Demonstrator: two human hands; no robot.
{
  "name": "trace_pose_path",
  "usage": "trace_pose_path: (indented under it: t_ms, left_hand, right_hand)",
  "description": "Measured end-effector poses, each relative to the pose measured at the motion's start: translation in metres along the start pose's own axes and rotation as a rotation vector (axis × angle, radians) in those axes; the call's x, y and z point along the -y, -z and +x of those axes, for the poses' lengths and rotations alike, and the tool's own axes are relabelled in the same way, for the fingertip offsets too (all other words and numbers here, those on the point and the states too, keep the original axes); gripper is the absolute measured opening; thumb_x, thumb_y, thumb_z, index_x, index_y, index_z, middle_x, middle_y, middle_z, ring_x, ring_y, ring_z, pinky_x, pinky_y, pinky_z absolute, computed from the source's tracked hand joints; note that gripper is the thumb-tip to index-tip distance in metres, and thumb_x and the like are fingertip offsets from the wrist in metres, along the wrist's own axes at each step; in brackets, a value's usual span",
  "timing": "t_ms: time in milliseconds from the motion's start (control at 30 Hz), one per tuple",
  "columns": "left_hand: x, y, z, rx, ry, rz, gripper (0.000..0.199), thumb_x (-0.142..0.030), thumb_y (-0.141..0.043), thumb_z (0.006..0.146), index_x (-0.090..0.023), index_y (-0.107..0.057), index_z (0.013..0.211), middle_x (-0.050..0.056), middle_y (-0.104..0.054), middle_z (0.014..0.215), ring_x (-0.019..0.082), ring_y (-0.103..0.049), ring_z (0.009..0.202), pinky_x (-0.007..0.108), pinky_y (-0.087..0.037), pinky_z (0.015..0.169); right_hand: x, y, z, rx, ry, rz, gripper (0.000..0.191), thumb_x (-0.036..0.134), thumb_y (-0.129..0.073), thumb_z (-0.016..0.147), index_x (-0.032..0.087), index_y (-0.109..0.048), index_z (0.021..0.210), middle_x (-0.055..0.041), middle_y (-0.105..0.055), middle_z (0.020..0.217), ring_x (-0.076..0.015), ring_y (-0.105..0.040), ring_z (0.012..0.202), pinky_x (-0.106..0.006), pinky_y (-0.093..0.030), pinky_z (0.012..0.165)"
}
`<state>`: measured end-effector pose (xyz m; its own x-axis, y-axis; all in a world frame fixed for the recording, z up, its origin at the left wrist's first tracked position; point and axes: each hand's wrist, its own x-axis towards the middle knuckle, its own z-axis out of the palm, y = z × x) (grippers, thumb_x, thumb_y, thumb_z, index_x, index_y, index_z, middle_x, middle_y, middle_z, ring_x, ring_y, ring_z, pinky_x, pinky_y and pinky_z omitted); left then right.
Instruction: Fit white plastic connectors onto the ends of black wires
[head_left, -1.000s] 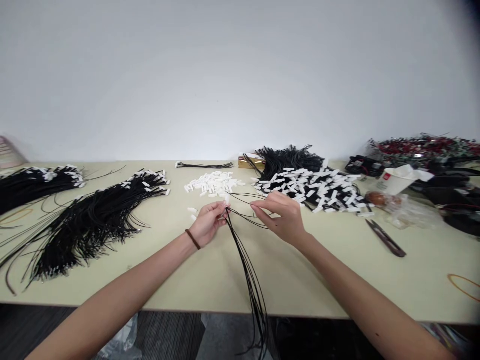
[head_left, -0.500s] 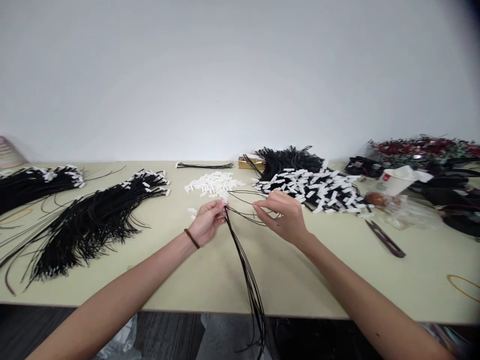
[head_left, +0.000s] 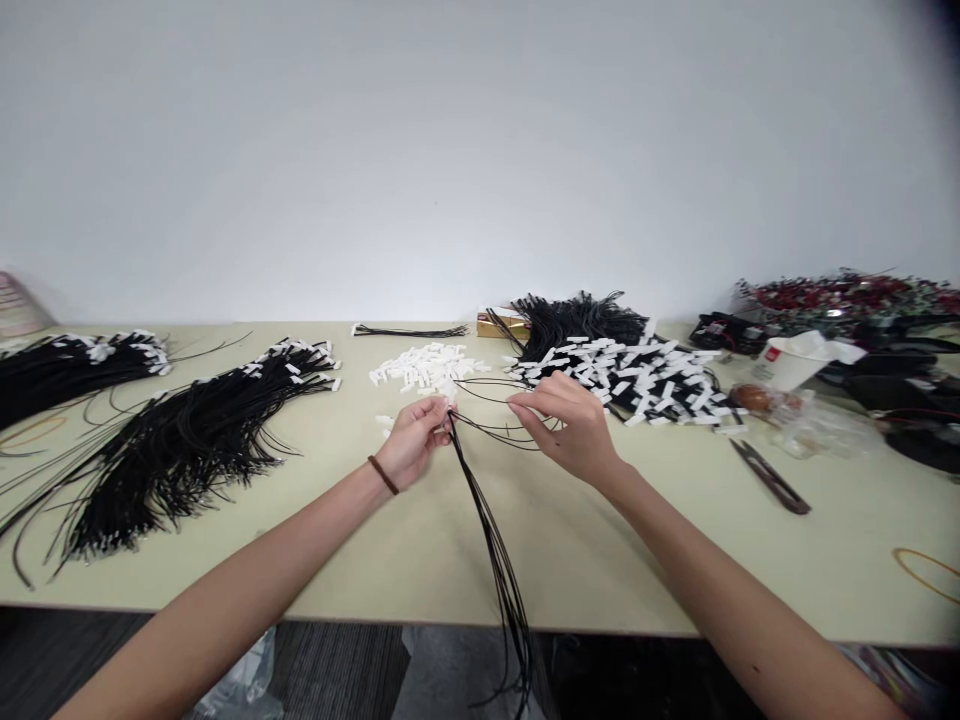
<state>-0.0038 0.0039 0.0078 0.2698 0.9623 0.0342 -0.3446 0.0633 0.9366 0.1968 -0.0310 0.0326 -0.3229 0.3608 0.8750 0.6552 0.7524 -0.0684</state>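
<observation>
My left hand (head_left: pixel 421 438), with a brown band on its wrist, is closed around a white plastic connector and the black wires (head_left: pixel 487 515) at its end. The fingers partly cover the connector. Several of these wires hang down past the table's front edge, and others loop out to the right. My right hand (head_left: pixel 566 420) pinches one thin black wire (head_left: pixel 487 399) between thumb and forefinger, right of the connector. Just behind my left hand lies a heap of loose white connectors (head_left: pixel 427 368).
Bundles of black wires (head_left: pixel 187 440) fill the left side. Behind my right hand is a pile of white-ended wires (head_left: pixel 637 385). Tweezers (head_left: pixel 772 478), a paper cup (head_left: pixel 787 360) and a plastic bag (head_left: pixel 825 425) lie to the right. A gold box (head_left: pixel 504 324) stands at the back.
My right hand has shifted very slightly, its thumb now a little apart from where it was. My left hand stays in place with the connector.
</observation>
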Motion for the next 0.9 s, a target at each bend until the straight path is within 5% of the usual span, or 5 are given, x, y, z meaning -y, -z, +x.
trace_pose_path:
  t_ms: [500,700,900]
  left_hand:
    - [0.003,-0.005,-0.005,0.138,-0.048,0.338,0.035,-0.046,-0.067,0.065,-0.012,-0.058,0.064,-0.001,-0.049,0.053,0.008,-0.043,0.045,0.021,-0.037,0.042]
    - [0.003,-0.007,-0.008,0.196,-0.023,0.386,0.035,-0.047,-0.065,0.067,-0.013,-0.057,0.065,-0.002,-0.047,0.051,0.008,-0.043,0.043,0.021,-0.038,0.041]
    - [0.004,-0.007,-0.008,0.207,0.007,0.366,0.035,-0.046,-0.066,0.066,-0.013,-0.057,0.066,-0.002,-0.047,0.050,0.007,-0.043,0.043,0.020,-0.039,0.040]
  right_hand:
    - [0.010,-0.014,-0.005,0.197,-0.005,-0.187,0.011,0.021,-0.047,0.084,0.018,-0.052,0.075,-0.0064,-0.055,0.084,-0.0170,-0.046,0.076,-0.028,-0.037,0.063]
    - [0.012,-0.023,-0.009,0.261,-0.060,0.082,0.010,0.014,-0.038,0.086,0.019,-0.043,0.078,-0.0084,-0.058,0.103,-0.0181,-0.052,0.096,-0.032,-0.044,0.079]
    - [0.010,-0.025,-0.010,0.267,-0.083,0.231,0.011,0.013,-0.035,0.087,0.020,-0.041,0.082,-0.0096,-0.058,0.103,-0.0170,-0.053,0.096,-0.033,-0.045,0.080]
